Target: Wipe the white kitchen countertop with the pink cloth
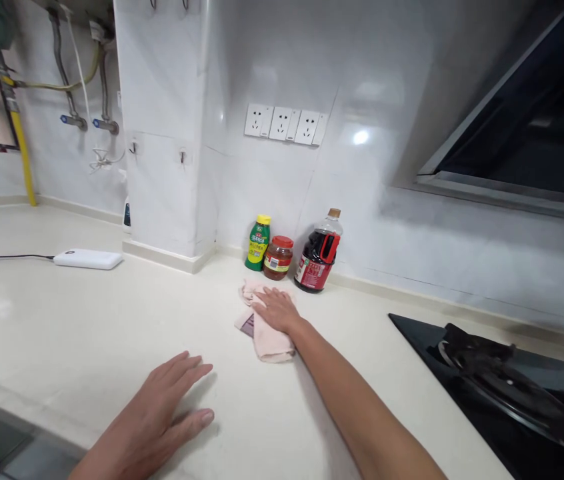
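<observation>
My right hand (pixel 276 308) lies flat with fingers spread on a pale pink cloth (pixel 273 343), pressing it against the white countertop (pixel 137 320). A purple-marked corner of the cloth sticks out to the left. Just behind the cloth, by the wall, stand a green squeeze bottle (pixel 258 245) with a yellow cap, a jar (pixel 278 259) with a red lid, and a large bottle of dark sauce (pixel 316 257) with a red handle. Nearer to me, my left hand (pixel 167 407) hovers at or just over the counter, fingers apart, holding nothing.
To the right is a black gas stove (pixel 462 393) with a burner grate (pixel 492 373), below a dark range hood (pixel 522 133). A white power bank (pixel 88 259) with a black cable lies at left. A wall pillar (pixel 162 133) juts out behind; sockets (pixel 286 125) are on the wall.
</observation>
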{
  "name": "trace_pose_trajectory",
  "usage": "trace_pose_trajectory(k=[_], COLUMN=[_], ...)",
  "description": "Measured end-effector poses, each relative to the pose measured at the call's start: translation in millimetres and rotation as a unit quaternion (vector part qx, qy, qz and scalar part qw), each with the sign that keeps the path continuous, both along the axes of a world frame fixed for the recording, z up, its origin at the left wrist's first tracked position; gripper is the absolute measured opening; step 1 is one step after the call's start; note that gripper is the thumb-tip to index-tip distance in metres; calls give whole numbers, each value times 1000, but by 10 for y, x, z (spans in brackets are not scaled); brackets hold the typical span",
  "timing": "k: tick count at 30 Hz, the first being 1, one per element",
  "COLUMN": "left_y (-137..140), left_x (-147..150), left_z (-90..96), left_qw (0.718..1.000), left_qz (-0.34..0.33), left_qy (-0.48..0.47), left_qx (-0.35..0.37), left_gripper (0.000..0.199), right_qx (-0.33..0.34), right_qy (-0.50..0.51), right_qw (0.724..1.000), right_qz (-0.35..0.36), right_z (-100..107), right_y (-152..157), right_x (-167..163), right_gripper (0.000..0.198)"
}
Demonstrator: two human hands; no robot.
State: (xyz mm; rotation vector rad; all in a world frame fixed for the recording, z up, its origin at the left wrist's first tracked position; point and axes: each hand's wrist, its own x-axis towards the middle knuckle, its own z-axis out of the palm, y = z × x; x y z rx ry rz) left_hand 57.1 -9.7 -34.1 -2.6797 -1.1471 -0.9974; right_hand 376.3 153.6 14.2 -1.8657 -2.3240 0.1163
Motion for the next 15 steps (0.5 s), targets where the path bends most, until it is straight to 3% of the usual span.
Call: trace_pose_trajectory(k=[8, 15], left_y=[65, 158], left_x=[-27, -101], left_z=[-16, -275], left_qw=[999, 994], left_qz=[2, 57], left_qy=[25, 9], left_qx=[-25, -89], left_gripper=[64, 60], right_qx=[19, 44], right_qy=[-48, -82], right_qw=[995, 974], right_qz=[-81, -207], right_z=[-251, -337], right_y=[-334, -401], right_x=[1526, 2750], right_gripper=[62, 56])
